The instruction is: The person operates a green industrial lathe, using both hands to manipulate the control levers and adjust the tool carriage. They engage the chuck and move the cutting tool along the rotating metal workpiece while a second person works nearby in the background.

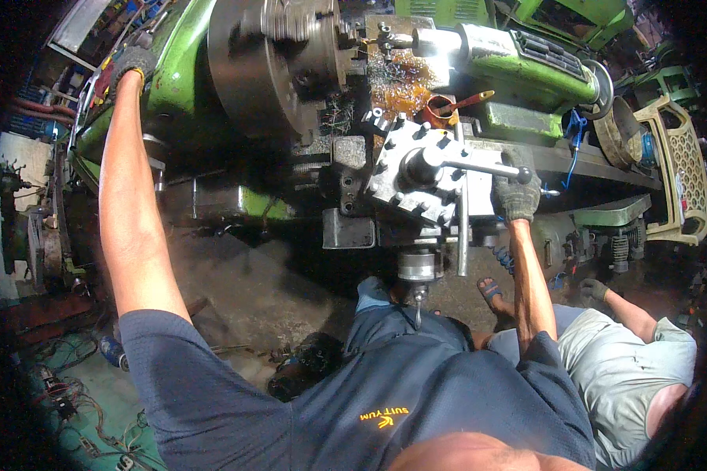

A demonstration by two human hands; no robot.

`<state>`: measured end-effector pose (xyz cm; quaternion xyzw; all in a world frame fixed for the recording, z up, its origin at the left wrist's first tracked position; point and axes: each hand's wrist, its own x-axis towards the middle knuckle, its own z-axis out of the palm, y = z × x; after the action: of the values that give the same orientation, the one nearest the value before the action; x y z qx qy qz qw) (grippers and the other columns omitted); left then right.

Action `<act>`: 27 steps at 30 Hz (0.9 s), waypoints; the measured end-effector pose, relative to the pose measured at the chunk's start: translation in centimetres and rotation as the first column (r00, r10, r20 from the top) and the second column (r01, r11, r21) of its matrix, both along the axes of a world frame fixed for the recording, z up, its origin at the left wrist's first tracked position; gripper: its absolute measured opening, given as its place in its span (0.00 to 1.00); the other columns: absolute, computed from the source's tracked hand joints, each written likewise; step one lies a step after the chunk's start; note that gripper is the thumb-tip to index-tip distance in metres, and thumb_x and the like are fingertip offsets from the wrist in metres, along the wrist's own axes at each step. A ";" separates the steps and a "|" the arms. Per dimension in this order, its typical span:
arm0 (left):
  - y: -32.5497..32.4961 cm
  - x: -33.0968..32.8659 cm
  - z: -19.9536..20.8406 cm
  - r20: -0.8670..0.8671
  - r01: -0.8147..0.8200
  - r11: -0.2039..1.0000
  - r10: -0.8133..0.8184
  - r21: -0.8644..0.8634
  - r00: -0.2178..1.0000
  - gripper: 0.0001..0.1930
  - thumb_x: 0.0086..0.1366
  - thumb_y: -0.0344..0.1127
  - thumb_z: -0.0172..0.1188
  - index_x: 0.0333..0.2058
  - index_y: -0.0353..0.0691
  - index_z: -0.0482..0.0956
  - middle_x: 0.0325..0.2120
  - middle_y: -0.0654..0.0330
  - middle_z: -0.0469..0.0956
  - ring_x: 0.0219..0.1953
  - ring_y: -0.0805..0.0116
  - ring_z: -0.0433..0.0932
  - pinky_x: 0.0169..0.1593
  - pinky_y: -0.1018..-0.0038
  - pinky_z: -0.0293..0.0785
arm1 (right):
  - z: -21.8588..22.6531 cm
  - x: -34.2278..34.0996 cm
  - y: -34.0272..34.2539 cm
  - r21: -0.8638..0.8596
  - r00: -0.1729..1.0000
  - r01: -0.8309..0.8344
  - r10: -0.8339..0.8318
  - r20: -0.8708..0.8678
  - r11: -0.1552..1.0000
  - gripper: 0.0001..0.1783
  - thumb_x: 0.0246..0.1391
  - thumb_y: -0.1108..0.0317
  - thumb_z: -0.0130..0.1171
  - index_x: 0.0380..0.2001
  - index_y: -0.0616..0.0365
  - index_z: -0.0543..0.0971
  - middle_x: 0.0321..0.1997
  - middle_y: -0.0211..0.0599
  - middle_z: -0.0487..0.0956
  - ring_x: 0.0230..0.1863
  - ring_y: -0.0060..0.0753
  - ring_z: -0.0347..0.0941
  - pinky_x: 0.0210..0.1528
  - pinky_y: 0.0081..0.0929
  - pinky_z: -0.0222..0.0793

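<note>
A green metal lathe stretches across the view, its large grey chuck (pixel 318 47) at upper centre. My left hand (pixel 133 64), in a grey knit glove, is at the far left end of the green headstock (pixel 177 59); its fingers are too dark and small to make out. My right hand (pixel 518 196), gloved alike, is against the right side of the square tool post (pixel 404 169). Above it passes the ball-ended clamping lever (pixel 487 167), which partly covers the fingers, so their grip is hidden. A red cup (pixel 440 114) with a brush stands behind the tool post.
To the right are the tailstock (pixel 511 63) and its handwheel (pixel 602 88). Metal chips and brown oil lie on the plate (pixel 404 86) behind the tool post. Another person (pixel 620 357) crouches at lower right, near a cream plastic chair (pixel 672 169). Cables (pixel 94 416) lie on the floor at lower left.
</note>
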<state>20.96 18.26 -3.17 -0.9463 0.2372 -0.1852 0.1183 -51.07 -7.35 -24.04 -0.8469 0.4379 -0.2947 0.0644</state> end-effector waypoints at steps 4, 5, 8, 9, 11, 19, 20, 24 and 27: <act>-0.2 0.7 -0.2 0.004 0.026 0.997 -0.027 0.067 1.000 0.25 0.70 0.50 0.43 0.50 0.38 0.82 0.55 0.43 0.77 0.57 0.46 0.77 0.59 0.55 0.72 | 0.0 0.0 0.0 0.007 1.000 0.004 -0.004 0.023 1.000 0.17 0.46 0.66 0.63 0.42 0.55 0.83 0.49 0.47 0.80 0.53 0.53 0.75 0.57 0.41 0.70; 0.1 1.0 -0.1 0.006 0.038 0.996 -0.038 0.076 0.999 0.26 0.70 0.49 0.43 0.50 0.38 0.82 0.55 0.43 0.77 0.57 0.46 0.77 0.59 0.55 0.72 | 0.0 0.1 0.0 0.008 0.999 -0.002 0.001 0.035 1.000 0.17 0.46 0.66 0.63 0.42 0.55 0.83 0.48 0.47 0.80 0.53 0.53 0.75 0.57 0.41 0.70; -0.3 0.4 -0.1 0.006 0.025 0.994 -0.026 0.109 1.000 0.26 0.70 0.50 0.43 0.50 0.38 0.82 0.54 0.43 0.77 0.57 0.46 0.77 0.59 0.55 0.72 | 0.2 0.1 0.1 -0.017 1.000 0.012 -0.012 0.002 1.000 0.17 0.46 0.66 0.63 0.42 0.55 0.82 0.47 0.47 0.80 0.52 0.54 0.75 0.56 0.42 0.71; -0.5 -0.1 0.0 0.002 0.019 0.995 -0.020 0.101 1.000 0.26 0.70 0.50 0.43 0.50 0.38 0.82 0.54 0.43 0.77 0.57 0.46 0.77 0.59 0.55 0.72 | 0.2 0.0 0.1 -0.036 0.999 0.026 -0.027 -0.042 0.999 0.17 0.46 0.66 0.63 0.42 0.55 0.82 0.47 0.47 0.80 0.52 0.54 0.75 0.55 0.42 0.71; -1.0 -1.2 0.2 -0.012 0.015 0.998 -0.014 0.067 1.000 0.26 0.69 0.50 0.43 0.49 0.38 0.82 0.54 0.44 0.77 0.56 0.46 0.77 0.59 0.55 0.73 | 0.1 -0.2 0.1 -0.064 0.996 0.029 -0.035 -0.086 0.998 0.17 0.46 0.66 0.63 0.42 0.55 0.82 0.46 0.47 0.79 0.51 0.55 0.75 0.55 0.42 0.71; -0.3 0.1 0.1 -0.015 -0.008 0.998 0.009 0.058 1.000 0.26 0.70 0.50 0.42 0.49 0.39 0.83 0.55 0.44 0.77 0.56 0.45 0.77 0.59 0.55 0.72 | 0.7 0.3 0.2 -0.026 0.998 -0.005 0.004 -0.058 1.000 0.17 0.46 0.66 0.62 0.41 0.56 0.81 0.45 0.48 0.79 0.50 0.56 0.75 0.53 0.43 0.71; -0.1 0.3 -0.1 -0.004 -0.021 0.999 0.021 0.025 1.000 0.26 0.70 0.50 0.42 0.49 0.39 0.83 0.55 0.45 0.77 0.56 0.45 0.77 0.59 0.55 0.72 | 0.7 0.4 0.2 -0.025 0.998 -0.005 0.004 -0.059 1.000 0.17 0.46 0.66 0.62 0.41 0.56 0.81 0.45 0.48 0.79 0.50 0.56 0.75 0.53 0.43 0.71; -0.5 0.3 -0.3 -0.004 -0.024 1.000 0.024 -0.005 1.000 0.25 0.70 0.50 0.42 0.49 0.40 0.83 0.55 0.46 0.77 0.57 0.46 0.77 0.59 0.55 0.72 | 0.6 0.3 0.2 -0.026 1.000 -0.018 0.017 -0.002 1.000 0.16 0.46 0.67 0.62 0.41 0.56 0.82 0.45 0.48 0.79 0.49 0.56 0.75 0.53 0.43 0.71; -0.5 0.4 -0.3 -0.004 -0.007 1.000 0.007 0.021 1.000 0.25 0.69 0.50 0.44 0.48 0.40 0.83 0.54 0.45 0.78 0.56 0.46 0.77 0.59 0.56 0.72 | 0.5 0.2 0.1 -0.018 1.000 -0.006 0.006 -0.002 1.000 0.16 0.47 0.66 0.62 0.41 0.56 0.82 0.45 0.48 0.79 0.50 0.55 0.76 0.53 0.43 0.71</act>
<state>21.39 17.74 -3.44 -0.9462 0.2361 -0.1803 0.1285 -50.86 -7.28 -23.58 -0.8491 0.4325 -0.2978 0.0574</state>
